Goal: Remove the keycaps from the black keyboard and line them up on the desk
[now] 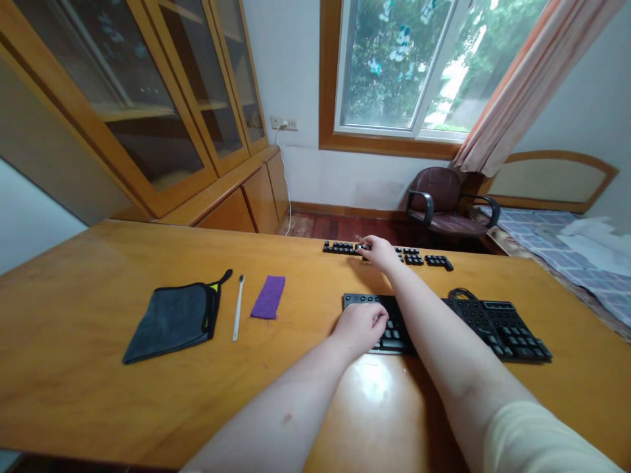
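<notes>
A black keyboard [507,322] lies across the right half of the desk; parts of it show bare, without keycaps, and others carry keys. My left hand [361,326] rests on the keyboard's left end with its fingers curled together; whatever they hold, if anything, is hidden. Stretched out beyond it, my right hand [380,253] pinches at the row of loose black keycaps [340,247] along the desk's far edge. One keycap [363,247] is at its fingertips. More loose keycaps [438,261] sit to the right of that hand. My right forearm covers the keyboard's middle.
Left of the keyboard lie a purple cloth [269,297], a white toothbrush-like brush [238,309] and a dark grey pouch-like cloth [172,318] with a black loop. A coiled cable [462,293] sits behind the keyboard. Past the wooden desk [98,401] stands an armchair [436,197].
</notes>
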`<state>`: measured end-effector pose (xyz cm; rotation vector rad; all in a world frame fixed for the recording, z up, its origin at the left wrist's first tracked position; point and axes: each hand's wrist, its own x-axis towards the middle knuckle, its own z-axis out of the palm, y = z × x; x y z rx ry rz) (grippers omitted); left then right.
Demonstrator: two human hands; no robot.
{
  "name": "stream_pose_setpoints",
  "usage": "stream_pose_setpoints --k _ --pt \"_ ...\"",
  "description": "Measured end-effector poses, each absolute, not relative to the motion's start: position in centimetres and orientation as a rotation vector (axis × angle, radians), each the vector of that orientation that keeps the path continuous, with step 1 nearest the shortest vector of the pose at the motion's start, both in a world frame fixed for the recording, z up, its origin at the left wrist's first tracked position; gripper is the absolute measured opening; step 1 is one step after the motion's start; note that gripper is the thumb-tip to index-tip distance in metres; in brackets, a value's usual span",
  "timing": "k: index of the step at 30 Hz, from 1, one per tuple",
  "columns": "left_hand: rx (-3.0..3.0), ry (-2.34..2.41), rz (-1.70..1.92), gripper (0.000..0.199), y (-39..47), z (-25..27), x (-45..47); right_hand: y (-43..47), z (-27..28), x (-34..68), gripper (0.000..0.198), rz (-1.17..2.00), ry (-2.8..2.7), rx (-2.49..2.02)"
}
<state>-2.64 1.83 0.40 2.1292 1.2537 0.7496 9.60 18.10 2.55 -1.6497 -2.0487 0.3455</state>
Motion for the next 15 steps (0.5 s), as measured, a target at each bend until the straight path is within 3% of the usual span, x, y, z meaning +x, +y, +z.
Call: stream_pose_setpoints --k 15 --pt "2.116 1.270 0.723 0.020 2.0 0.5 -2.6 18.4 -0.6 9.6 0.030 0.158 -2.303 -1.824"
